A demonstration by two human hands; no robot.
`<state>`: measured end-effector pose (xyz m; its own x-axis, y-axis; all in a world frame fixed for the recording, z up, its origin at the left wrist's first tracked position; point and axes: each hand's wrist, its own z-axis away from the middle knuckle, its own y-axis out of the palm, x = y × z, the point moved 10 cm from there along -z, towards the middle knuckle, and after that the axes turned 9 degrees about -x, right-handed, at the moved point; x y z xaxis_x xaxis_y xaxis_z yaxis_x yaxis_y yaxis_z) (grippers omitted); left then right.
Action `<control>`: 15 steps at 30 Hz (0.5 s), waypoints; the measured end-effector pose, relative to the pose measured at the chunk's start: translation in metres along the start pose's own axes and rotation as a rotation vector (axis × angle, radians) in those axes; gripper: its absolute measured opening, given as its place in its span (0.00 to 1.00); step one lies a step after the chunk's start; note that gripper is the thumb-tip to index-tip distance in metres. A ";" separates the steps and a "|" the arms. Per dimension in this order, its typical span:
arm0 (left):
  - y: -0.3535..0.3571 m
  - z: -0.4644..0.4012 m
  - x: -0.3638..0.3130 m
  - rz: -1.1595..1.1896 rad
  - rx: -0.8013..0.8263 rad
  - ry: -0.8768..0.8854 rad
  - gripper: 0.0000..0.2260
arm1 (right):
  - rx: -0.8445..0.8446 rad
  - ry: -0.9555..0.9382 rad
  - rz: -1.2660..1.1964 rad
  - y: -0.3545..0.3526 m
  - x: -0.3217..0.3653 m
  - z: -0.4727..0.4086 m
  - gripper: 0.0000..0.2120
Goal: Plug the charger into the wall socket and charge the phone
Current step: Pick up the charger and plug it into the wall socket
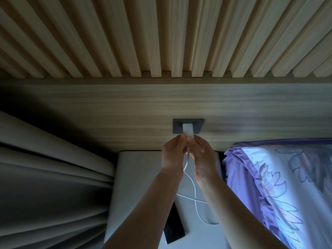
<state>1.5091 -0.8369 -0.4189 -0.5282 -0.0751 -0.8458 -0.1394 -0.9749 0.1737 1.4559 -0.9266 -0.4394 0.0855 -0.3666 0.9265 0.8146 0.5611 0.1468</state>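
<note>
While the big wooden wall (107, 105) is filling the top of the view, the soft curtain (45, 168) is hanging on one side and the purple flower pillow (287, 177) is lying on the bed on the other side. Between them the small pale counter (134, 177) is sitting right under the dark wall socket (198, 126).

The black phone (173, 229) is lying flat on the counter, near its front edge, and nothing is plugged into it yet. The white cable (195, 194) is hanging down from the hands and looping over the counter, just beside the phone.

The white charger (188, 130) is sitting in the middle of the socket. I think it is going in or just about in, but I cannot tell if it is pushed all the way.

The left hand (173, 155) is pinching the bottom of the charger with its fingertips. The right hand (203, 155) is closed around the charger's bottom end too, where the cable is coming out.

To do this step well, the hands should be pushing straight into the wall, not tipping the charger sideways. They should be holding the hard white block, not pulling on the thin cable. A firm, even push should be seating it flat against the socket.
</note>
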 end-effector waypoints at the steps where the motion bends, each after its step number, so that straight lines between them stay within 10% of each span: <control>1: 0.002 -0.003 -0.001 -0.015 0.010 0.009 0.27 | -0.007 0.002 -0.007 0.000 0.001 -0.001 0.39; 15: -0.045 -0.004 0.022 -0.226 -0.120 -0.136 0.10 | 0.005 0.224 0.151 -0.020 0.000 0.023 0.08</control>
<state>1.5068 -0.7954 -0.4472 -0.6034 0.1678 -0.7796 -0.1705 -0.9822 -0.0793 1.4270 -0.9208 -0.4344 0.3311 -0.4337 0.8380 0.7804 0.6250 0.0152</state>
